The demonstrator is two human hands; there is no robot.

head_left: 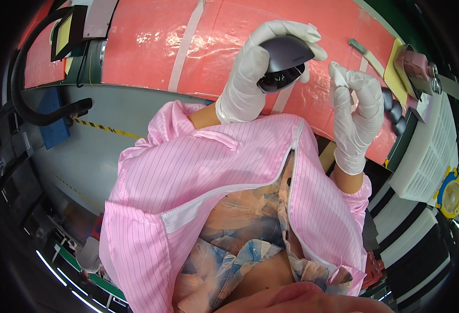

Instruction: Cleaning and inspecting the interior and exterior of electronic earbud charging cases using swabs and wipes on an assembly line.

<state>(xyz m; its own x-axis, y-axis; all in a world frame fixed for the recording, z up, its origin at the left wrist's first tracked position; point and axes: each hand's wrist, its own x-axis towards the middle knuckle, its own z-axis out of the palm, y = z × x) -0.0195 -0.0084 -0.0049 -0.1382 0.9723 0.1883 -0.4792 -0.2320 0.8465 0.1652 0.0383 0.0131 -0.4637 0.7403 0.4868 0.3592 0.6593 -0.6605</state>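
Note:
My left hand [245,73], in a white glove, is closed around a dark grey rounded case [288,55] above the bench. The fingers wrap over its smooth domed top, and the thumb presses its near left side. Below the dome, a glossy black inside [279,80] faces me; its details are too small to read. My right hand [359,107], also gloved in white, is raised to the right of the case and apart from it. Its thumb and fingertips are pinched together. Whether the white tip there is glove or a small held piece does not show.
A red-pink mat [146,52] covers the bench. To the right lie a slim tool [367,56], a yellow pad [395,78], bottles [422,70] and several dark rounded pieces [392,112]. Beyond are a white slatted crate [426,148] and a fan [451,193]. A black hose [18,78] curves at left.

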